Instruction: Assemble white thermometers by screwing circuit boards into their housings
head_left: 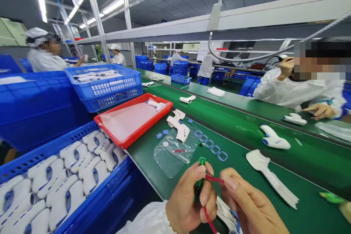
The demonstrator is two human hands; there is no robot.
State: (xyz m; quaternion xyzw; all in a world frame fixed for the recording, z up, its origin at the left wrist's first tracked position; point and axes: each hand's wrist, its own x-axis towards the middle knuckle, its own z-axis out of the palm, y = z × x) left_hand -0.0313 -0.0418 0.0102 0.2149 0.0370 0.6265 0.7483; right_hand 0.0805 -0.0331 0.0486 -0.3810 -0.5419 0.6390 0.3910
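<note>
My left hand (184,198) is closed around a small green circuit board (202,161), its top end poking up above the thumb. A red wire (215,178) runs from beside the board to my right hand (248,203), whose thumb and forefinger pinch it. Another stretch of red hangs below my left fingers. Partly hidden between and under the hands is a white plastic housing (225,214) with something blue at its edge. To the right lies an open white shell half (271,177). Beyond my hands are white shell pieces (179,128) and a clear plastic bag (171,157).
Blue oval rings (211,145) lie in a row on the green bench. A red tray (131,140) stands at left, beside a blue crate (71,223) of white housings. Along the green conveyor (227,120) sit a few housings. A co-worker (301,87) sits across it.
</note>
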